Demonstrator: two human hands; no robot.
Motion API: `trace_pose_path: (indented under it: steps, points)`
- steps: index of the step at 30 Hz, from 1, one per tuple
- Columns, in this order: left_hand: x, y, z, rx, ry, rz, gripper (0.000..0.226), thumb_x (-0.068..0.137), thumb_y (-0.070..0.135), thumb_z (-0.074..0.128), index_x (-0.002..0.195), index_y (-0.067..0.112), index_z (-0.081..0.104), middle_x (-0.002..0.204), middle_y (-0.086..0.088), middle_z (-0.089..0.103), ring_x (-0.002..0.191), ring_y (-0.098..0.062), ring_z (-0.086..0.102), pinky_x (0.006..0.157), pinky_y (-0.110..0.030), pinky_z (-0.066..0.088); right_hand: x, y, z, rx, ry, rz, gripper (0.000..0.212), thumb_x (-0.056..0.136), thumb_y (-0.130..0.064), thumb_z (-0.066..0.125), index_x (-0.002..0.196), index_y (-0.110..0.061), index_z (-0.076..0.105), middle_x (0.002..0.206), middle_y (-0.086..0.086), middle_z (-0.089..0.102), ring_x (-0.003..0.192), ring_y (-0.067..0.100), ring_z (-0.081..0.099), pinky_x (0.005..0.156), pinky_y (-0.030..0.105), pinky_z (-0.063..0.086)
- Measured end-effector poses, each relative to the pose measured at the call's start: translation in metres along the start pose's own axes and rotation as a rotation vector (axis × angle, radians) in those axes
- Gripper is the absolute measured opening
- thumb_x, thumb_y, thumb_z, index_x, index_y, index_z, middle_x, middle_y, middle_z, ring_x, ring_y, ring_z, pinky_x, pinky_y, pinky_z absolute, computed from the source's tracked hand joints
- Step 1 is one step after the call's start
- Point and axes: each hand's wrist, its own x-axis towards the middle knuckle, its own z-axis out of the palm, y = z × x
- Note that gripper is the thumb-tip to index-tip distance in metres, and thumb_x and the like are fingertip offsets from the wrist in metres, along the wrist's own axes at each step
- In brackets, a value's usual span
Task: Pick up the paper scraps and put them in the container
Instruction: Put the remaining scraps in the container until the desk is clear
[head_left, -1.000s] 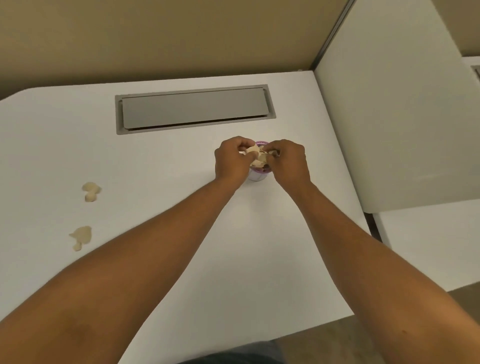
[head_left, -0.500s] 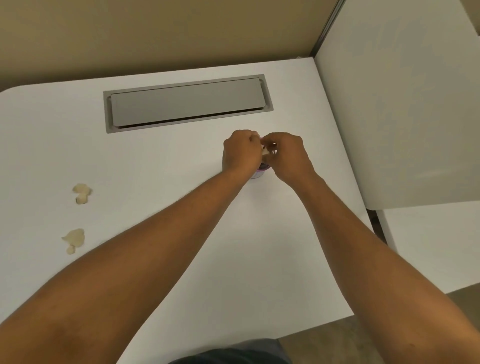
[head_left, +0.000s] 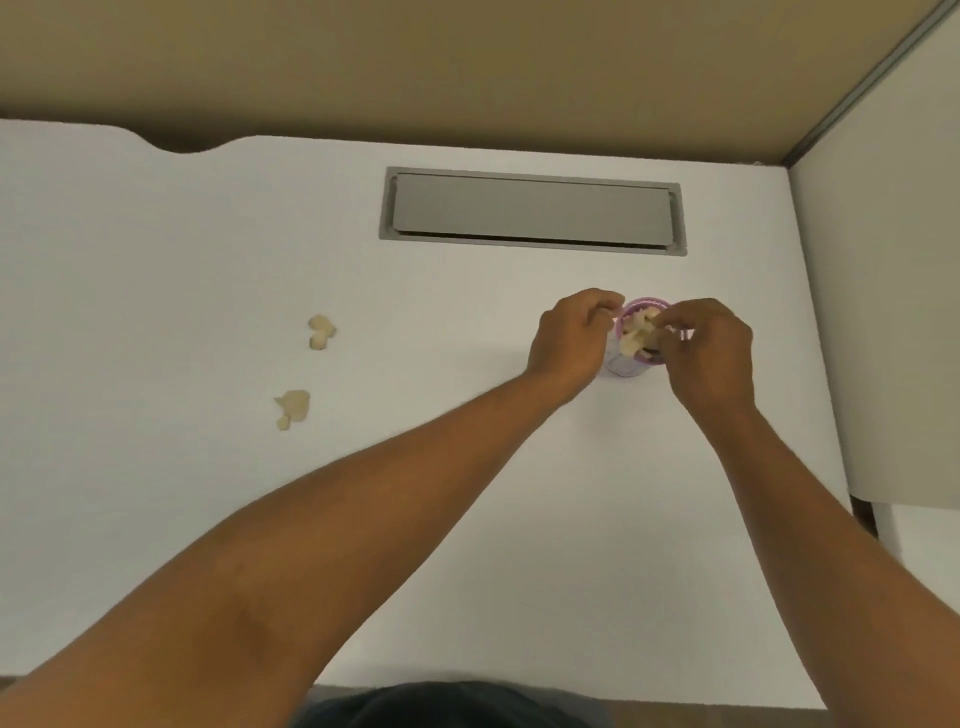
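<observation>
A small container with a pink-purple rim (head_left: 645, 303) stands on the white desk (head_left: 467, 519), right of centre. Beige paper scraps (head_left: 635, 332) fill its mouth and stick out above the rim. My left hand (head_left: 569, 340) is curled against the container's left side, fingertips at the rim. My right hand (head_left: 711, 356) is on the right side, its fingertips pinched on the scraps at the top. Two more clusters of paper scraps lie loose on the desk far to the left, one (head_left: 322, 331) farther back and one (head_left: 293, 407) nearer me.
A grey cable hatch (head_left: 532, 210) is set into the desk behind the container. A pale partition panel (head_left: 883, 312) rises along the desk's right edge, and a tan wall closes off the back. The desk's front edge runs just above my lap.
My hands were pressed together over the container half a second ago; they have parted slightly and the scraps in its mouth show again. My head has turned, shifting the scene rightward.
</observation>
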Motion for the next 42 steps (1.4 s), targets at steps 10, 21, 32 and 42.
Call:
trace_pose_path:
  steps: [10, 21, 32, 42]
  points:
    - [-0.084, -0.161, -0.209, 0.658, 0.377, 0.146, 0.021, 0.091, 0.014, 0.068, 0.108, 0.025, 0.073, 0.111, 0.010, 0.067, 0.105, -0.018, 0.054, 0.087, -0.033, 0.049, -0.069, -0.094, 0.100, 0.092, -0.239, -0.395, 0.022, 0.090, -0.005, 0.065, 0.107, -0.020, 0.068, 0.112, -0.002, 0.060, 0.085, 0.013, 0.062, 0.072, 0.025, 0.052]
    - [-0.096, -0.218, -0.301, 1.128, 0.087, -0.139, 0.048, 0.106, 0.040, 0.049, 0.153, 0.034, 0.043, 0.162, -0.001, 0.033, 0.136, -0.033, 0.039, 0.098, -0.042, 0.054, -0.087, -0.218, 0.234, -0.246, -0.666, -0.606, 0.047, 0.099, -0.020, 0.056, 0.144, -0.012, 0.046, 0.133, 0.014, 0.048, 0.113, 0.034, 0.058, 0.091, 0.044, 0.054]
    - [-0.091, -0.222, -0.314, 0.980, 0.092, -0.050, 0.020, 0.102, 0.010, 0.051, 0.114, 0.005, 0.066, 0.108, -0.011, 0.063, 0.106, -0.033, 0.063, 0.080, -0.034, 0.048, -0.072, -0.257, 0.298, -0.643, -0.653, -0.791, 0.047, 0.105, -0.020, 0.044, 0.152, -0.023, 0.040, 0.158, 0.008, 0.030, 0.133, 0.037, 0.038, 0.092, 0.040, 0.053]
    - [-0.100, -0.229, -0.316, 0.598, 0.284, -0.085, 0.033, 0.088, 0.001, 0.061, 0.109, 0.017, 0.082, 0.112, 0.000, 0.077, 0.109, -0.022, 0.069, 0.095, -0.031, 0.053, -0.105, -0.196, 0.269, -0.438, -0.628, -0.755, 0.029, 0.096, -0.004, 0.048, 0.102, -0.011, 0.075, 0.109, 0.006, 0.066, 0.104, 0.027, 0.060, 0.084, 0.038, 0.053]
